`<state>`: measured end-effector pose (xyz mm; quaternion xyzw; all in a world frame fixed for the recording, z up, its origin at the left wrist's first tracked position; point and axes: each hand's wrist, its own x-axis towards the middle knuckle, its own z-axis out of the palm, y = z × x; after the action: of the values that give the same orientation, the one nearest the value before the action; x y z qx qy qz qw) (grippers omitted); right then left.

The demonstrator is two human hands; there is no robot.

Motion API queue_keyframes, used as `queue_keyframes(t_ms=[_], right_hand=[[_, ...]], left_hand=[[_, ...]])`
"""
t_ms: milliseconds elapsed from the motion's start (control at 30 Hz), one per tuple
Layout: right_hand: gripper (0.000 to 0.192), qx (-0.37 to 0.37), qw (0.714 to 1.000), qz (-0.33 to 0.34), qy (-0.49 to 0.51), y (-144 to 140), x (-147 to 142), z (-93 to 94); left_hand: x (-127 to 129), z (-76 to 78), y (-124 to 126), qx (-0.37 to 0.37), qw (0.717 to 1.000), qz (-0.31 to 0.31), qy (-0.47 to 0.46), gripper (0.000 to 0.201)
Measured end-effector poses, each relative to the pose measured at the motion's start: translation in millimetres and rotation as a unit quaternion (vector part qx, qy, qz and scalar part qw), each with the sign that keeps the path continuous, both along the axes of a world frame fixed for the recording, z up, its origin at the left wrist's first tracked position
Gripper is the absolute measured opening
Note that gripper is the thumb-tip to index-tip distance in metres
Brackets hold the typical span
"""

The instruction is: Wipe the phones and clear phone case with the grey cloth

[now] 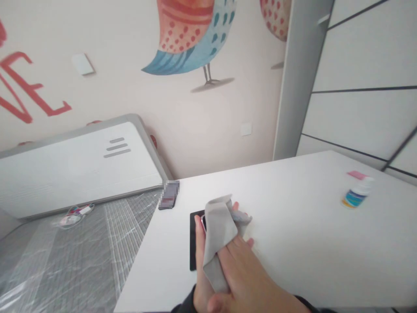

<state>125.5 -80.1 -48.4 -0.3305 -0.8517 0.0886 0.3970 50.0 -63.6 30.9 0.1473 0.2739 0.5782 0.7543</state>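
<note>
My two hands meet over the near edge of the white table (293, 243). My right hand (250, 278) grips a grey cloth (218, 230) and presses it against a small dark object with a pinkish rim (203, 222). My left hand (199, 261) holds that object from the left, thumb up along its side. The cloth hides most of the object, so I cannot tell what it is. Under the hands a flat black pad (193, 248) lies on the table.
A small bottle with a blue and orange label (355, 195) lies at the table's right, beside a pink slip (356, 174). A dark card (169, 194) sits at the table's far left corner. Left of the table are a plastic-wrapped mattress (74, 261) and a white headboard (71, 169).
</note>
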Motion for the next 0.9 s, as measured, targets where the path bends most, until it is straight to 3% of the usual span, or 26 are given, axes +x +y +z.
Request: queue_keyframes(t_ms=[33, 133, 167, 300, 333, 433, 467, 600, 700, 733, 867, 900], right_hand=[[0.096, 0.001, 1.0, 0.006, 0.004, 0, 0, -1.5], [0.052, 0.01, 1.0, 0.025, 0.01, 0, 9, -0.5], [0.05, 0.008, 1.0, 0.025, 0.011, 0, 15, 1.7], [0.11, -0.01, 1.0, -0.01, 0.022, -1, 49, 9.4], [0.107, -0.008, 1.0, -0.013, 0.019, -2, 56, 8.9], [0.067, 0.003, 1.0, 0.006, 0.004, -6, 76, 5.8], [0.063, -0.006, 1.0, 0.007, 0.007, -7, 81, 5.9], [0.09, -0.075, 0.996, -0.02, 0.037, -12, 97, 7.2], [0.052, -0.021, 0.999, 0.023, 0.032, -15, 97, -8.7], [0.048, -0.013, 0.999, 0.029, 0.024, -15, 94, -17.2], [0.049, -0.008, 0.999, 0.029, 0.034, -12, 74, -45.9], [0.048, -0.005, 0.999, 0.034, 0.034, -12, 69, -49.2]], left_hand=[[2, 1.1, 0, 0.004, 1.0, -0.003, 0.007, 0.073], [12, 7.1, 0, 0.036, 0.998, 0.047, -0.002, 0.07], [17, 8.8, 1, 0.032, 0.998, 0.05, -0.009, 0.071], [38, 9.2, 3, -0.047, 0.999, -0.007, -0.021, 0.073], [43, 7.8, 4, -0.052, 0.998, -0.005, -0.019, 0.073], [58, 0.8, 3, -0.032, 0.999, 0.026, -0.014, 0.07], [64, -1.8, 2, -0.031, 0.999, 0.024, -0.014, 0.07], [83, -5.3, 0, -0.081, 0.994, -0.069, -0.007, 0.086], [86, -2.2, 2, -0.051, 0.998, -0.003, -0.021, 0.08], [85, -1.8, 1, -0.035, 0.999, 0.019, -0.029, 0.079], [68, -0.2, -2, -0.019, 0.997, -0.066, -0.028, 0.086], [60, 2.1, -1, -0.005, 0.998, -0.056, -0.025, 0.087]])
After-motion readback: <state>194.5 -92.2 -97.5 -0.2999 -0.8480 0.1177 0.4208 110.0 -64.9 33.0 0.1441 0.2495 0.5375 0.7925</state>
